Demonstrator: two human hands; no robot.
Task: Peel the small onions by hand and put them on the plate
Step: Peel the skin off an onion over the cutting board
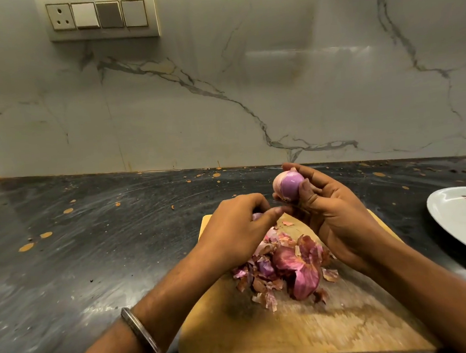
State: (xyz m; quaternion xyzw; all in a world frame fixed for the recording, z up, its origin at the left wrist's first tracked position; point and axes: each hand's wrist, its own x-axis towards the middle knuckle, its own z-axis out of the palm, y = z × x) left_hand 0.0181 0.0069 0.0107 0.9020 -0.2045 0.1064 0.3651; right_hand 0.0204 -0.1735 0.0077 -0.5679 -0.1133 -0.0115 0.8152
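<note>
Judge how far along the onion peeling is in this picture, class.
Done: a pile of skins lies on the cutting board. In hand: the right hand holds a mostly peeled onion; the left hand grips something purple. Left: the visible part of the plate holds no onions.

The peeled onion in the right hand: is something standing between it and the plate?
Nothing visible does. The onion is held up in the right hand, and only bare dark counter lies between it and the plate at the right edge.
</note>
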